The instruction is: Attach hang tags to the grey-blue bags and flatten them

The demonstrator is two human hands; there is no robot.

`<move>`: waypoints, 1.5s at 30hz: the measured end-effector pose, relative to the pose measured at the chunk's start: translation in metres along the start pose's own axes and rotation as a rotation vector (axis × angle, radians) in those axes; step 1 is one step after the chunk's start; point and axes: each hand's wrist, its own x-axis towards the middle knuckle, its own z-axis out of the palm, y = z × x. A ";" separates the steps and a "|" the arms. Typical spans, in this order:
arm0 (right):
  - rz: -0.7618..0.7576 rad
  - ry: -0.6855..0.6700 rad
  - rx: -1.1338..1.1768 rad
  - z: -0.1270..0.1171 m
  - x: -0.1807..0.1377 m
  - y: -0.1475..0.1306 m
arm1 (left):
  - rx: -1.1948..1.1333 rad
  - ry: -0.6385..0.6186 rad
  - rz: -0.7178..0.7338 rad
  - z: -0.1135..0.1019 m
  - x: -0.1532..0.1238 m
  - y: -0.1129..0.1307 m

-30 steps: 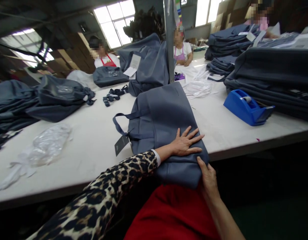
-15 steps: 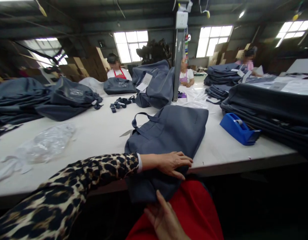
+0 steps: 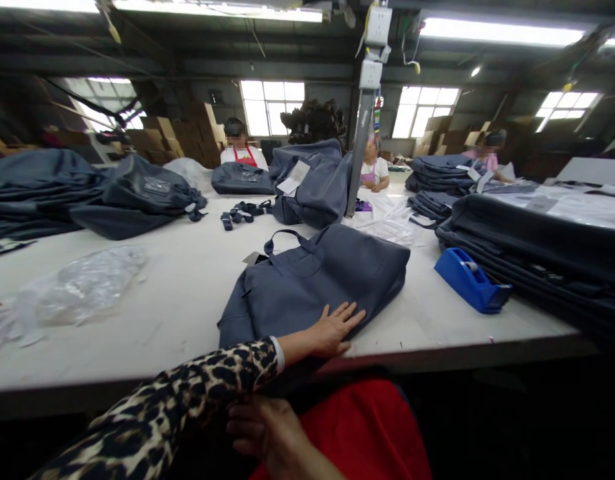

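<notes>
A dark blue-grey bag (image 3: 307, 280) with a strap handle lies on the white table, its near side reaching the front edge. My left hand (image 3: 332, 330), in a leopard-print sleeve, rests flat on the bag's near right part with fingers spread. Below the table edge, under my left forearm, is my right hand (image 3: 272, 427). Its fingers point left and look loosely apart, partly in shadow, with nothing visible in them. A paper tag (image 3: 252, 258) sticks out behind the bag's handle.
A blue tape dispenser (image 3: 472, 280) stands right of the bag, beside stacked dark bags (image 3: 532, 247). Clear plastic (image 3: 92, 280) lies left. Behind are short dark straps (image 3: 244, 213), an upright stuffed bag (image 3: 317, 183) and a metal post (image 3: 360, 147). Several people work across the table.
The bag's near part, hanging over the edge before, now lies further up on the table, spread left. My left hand has shifted slightly left with fingers spread wider. My right hand has moved left.
</notes>
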 end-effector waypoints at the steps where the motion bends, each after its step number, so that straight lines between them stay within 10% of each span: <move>1: 0.026 -0.056 -0.104 -0.006 -0.008 -0.006 | -0.002 -0.017 0.012 -0.003 -0.004 -0.002; 6: -0.146 -0.012 -0.427 -0.038 -0.059 -0.069 | -0.057 -0.121 0.128 -0.019 -0.042 -0.017; 13: -0.921 0.742 -0.850 -0.116 -0.105 -0.197 | -0.190 -0.223 0.237 -0.046 -0.133 -0.058; 16: -1.018 0.824 -1.270 -0.141 -0.097 -0.219 | -0.243 -0.199 0.197 -0.056 -0.166 -0.073; 21: -0.856 0.589 -1.527 -0.126 -0.075 -0.212 | -0.245 -0.162 0.016 -0.078 -0.178 -0.085; 27: -0.868 0.452 -1.661 -0.085 -0.074 -0.148 | -0.267 0.281 -0.393 -0.076 -0.091 -0.089; 35: -0.824 0.417 -1.851 -0.055 -0.058 -0.047 | -0.212 0.085 -0.312 -0.029 -0.030 -0.100; 41: -0.586 0.102 -1.679 -0.071 -0.075 -0.074 | 0.032 0.140 -0.242 -0.011 -0.036 -0.098; 45: -0.972 0.160 -1.616 -0.081 -0.088 -0.131 | 0.042 0.122 -0.220 -0.012 -0.032 -0.098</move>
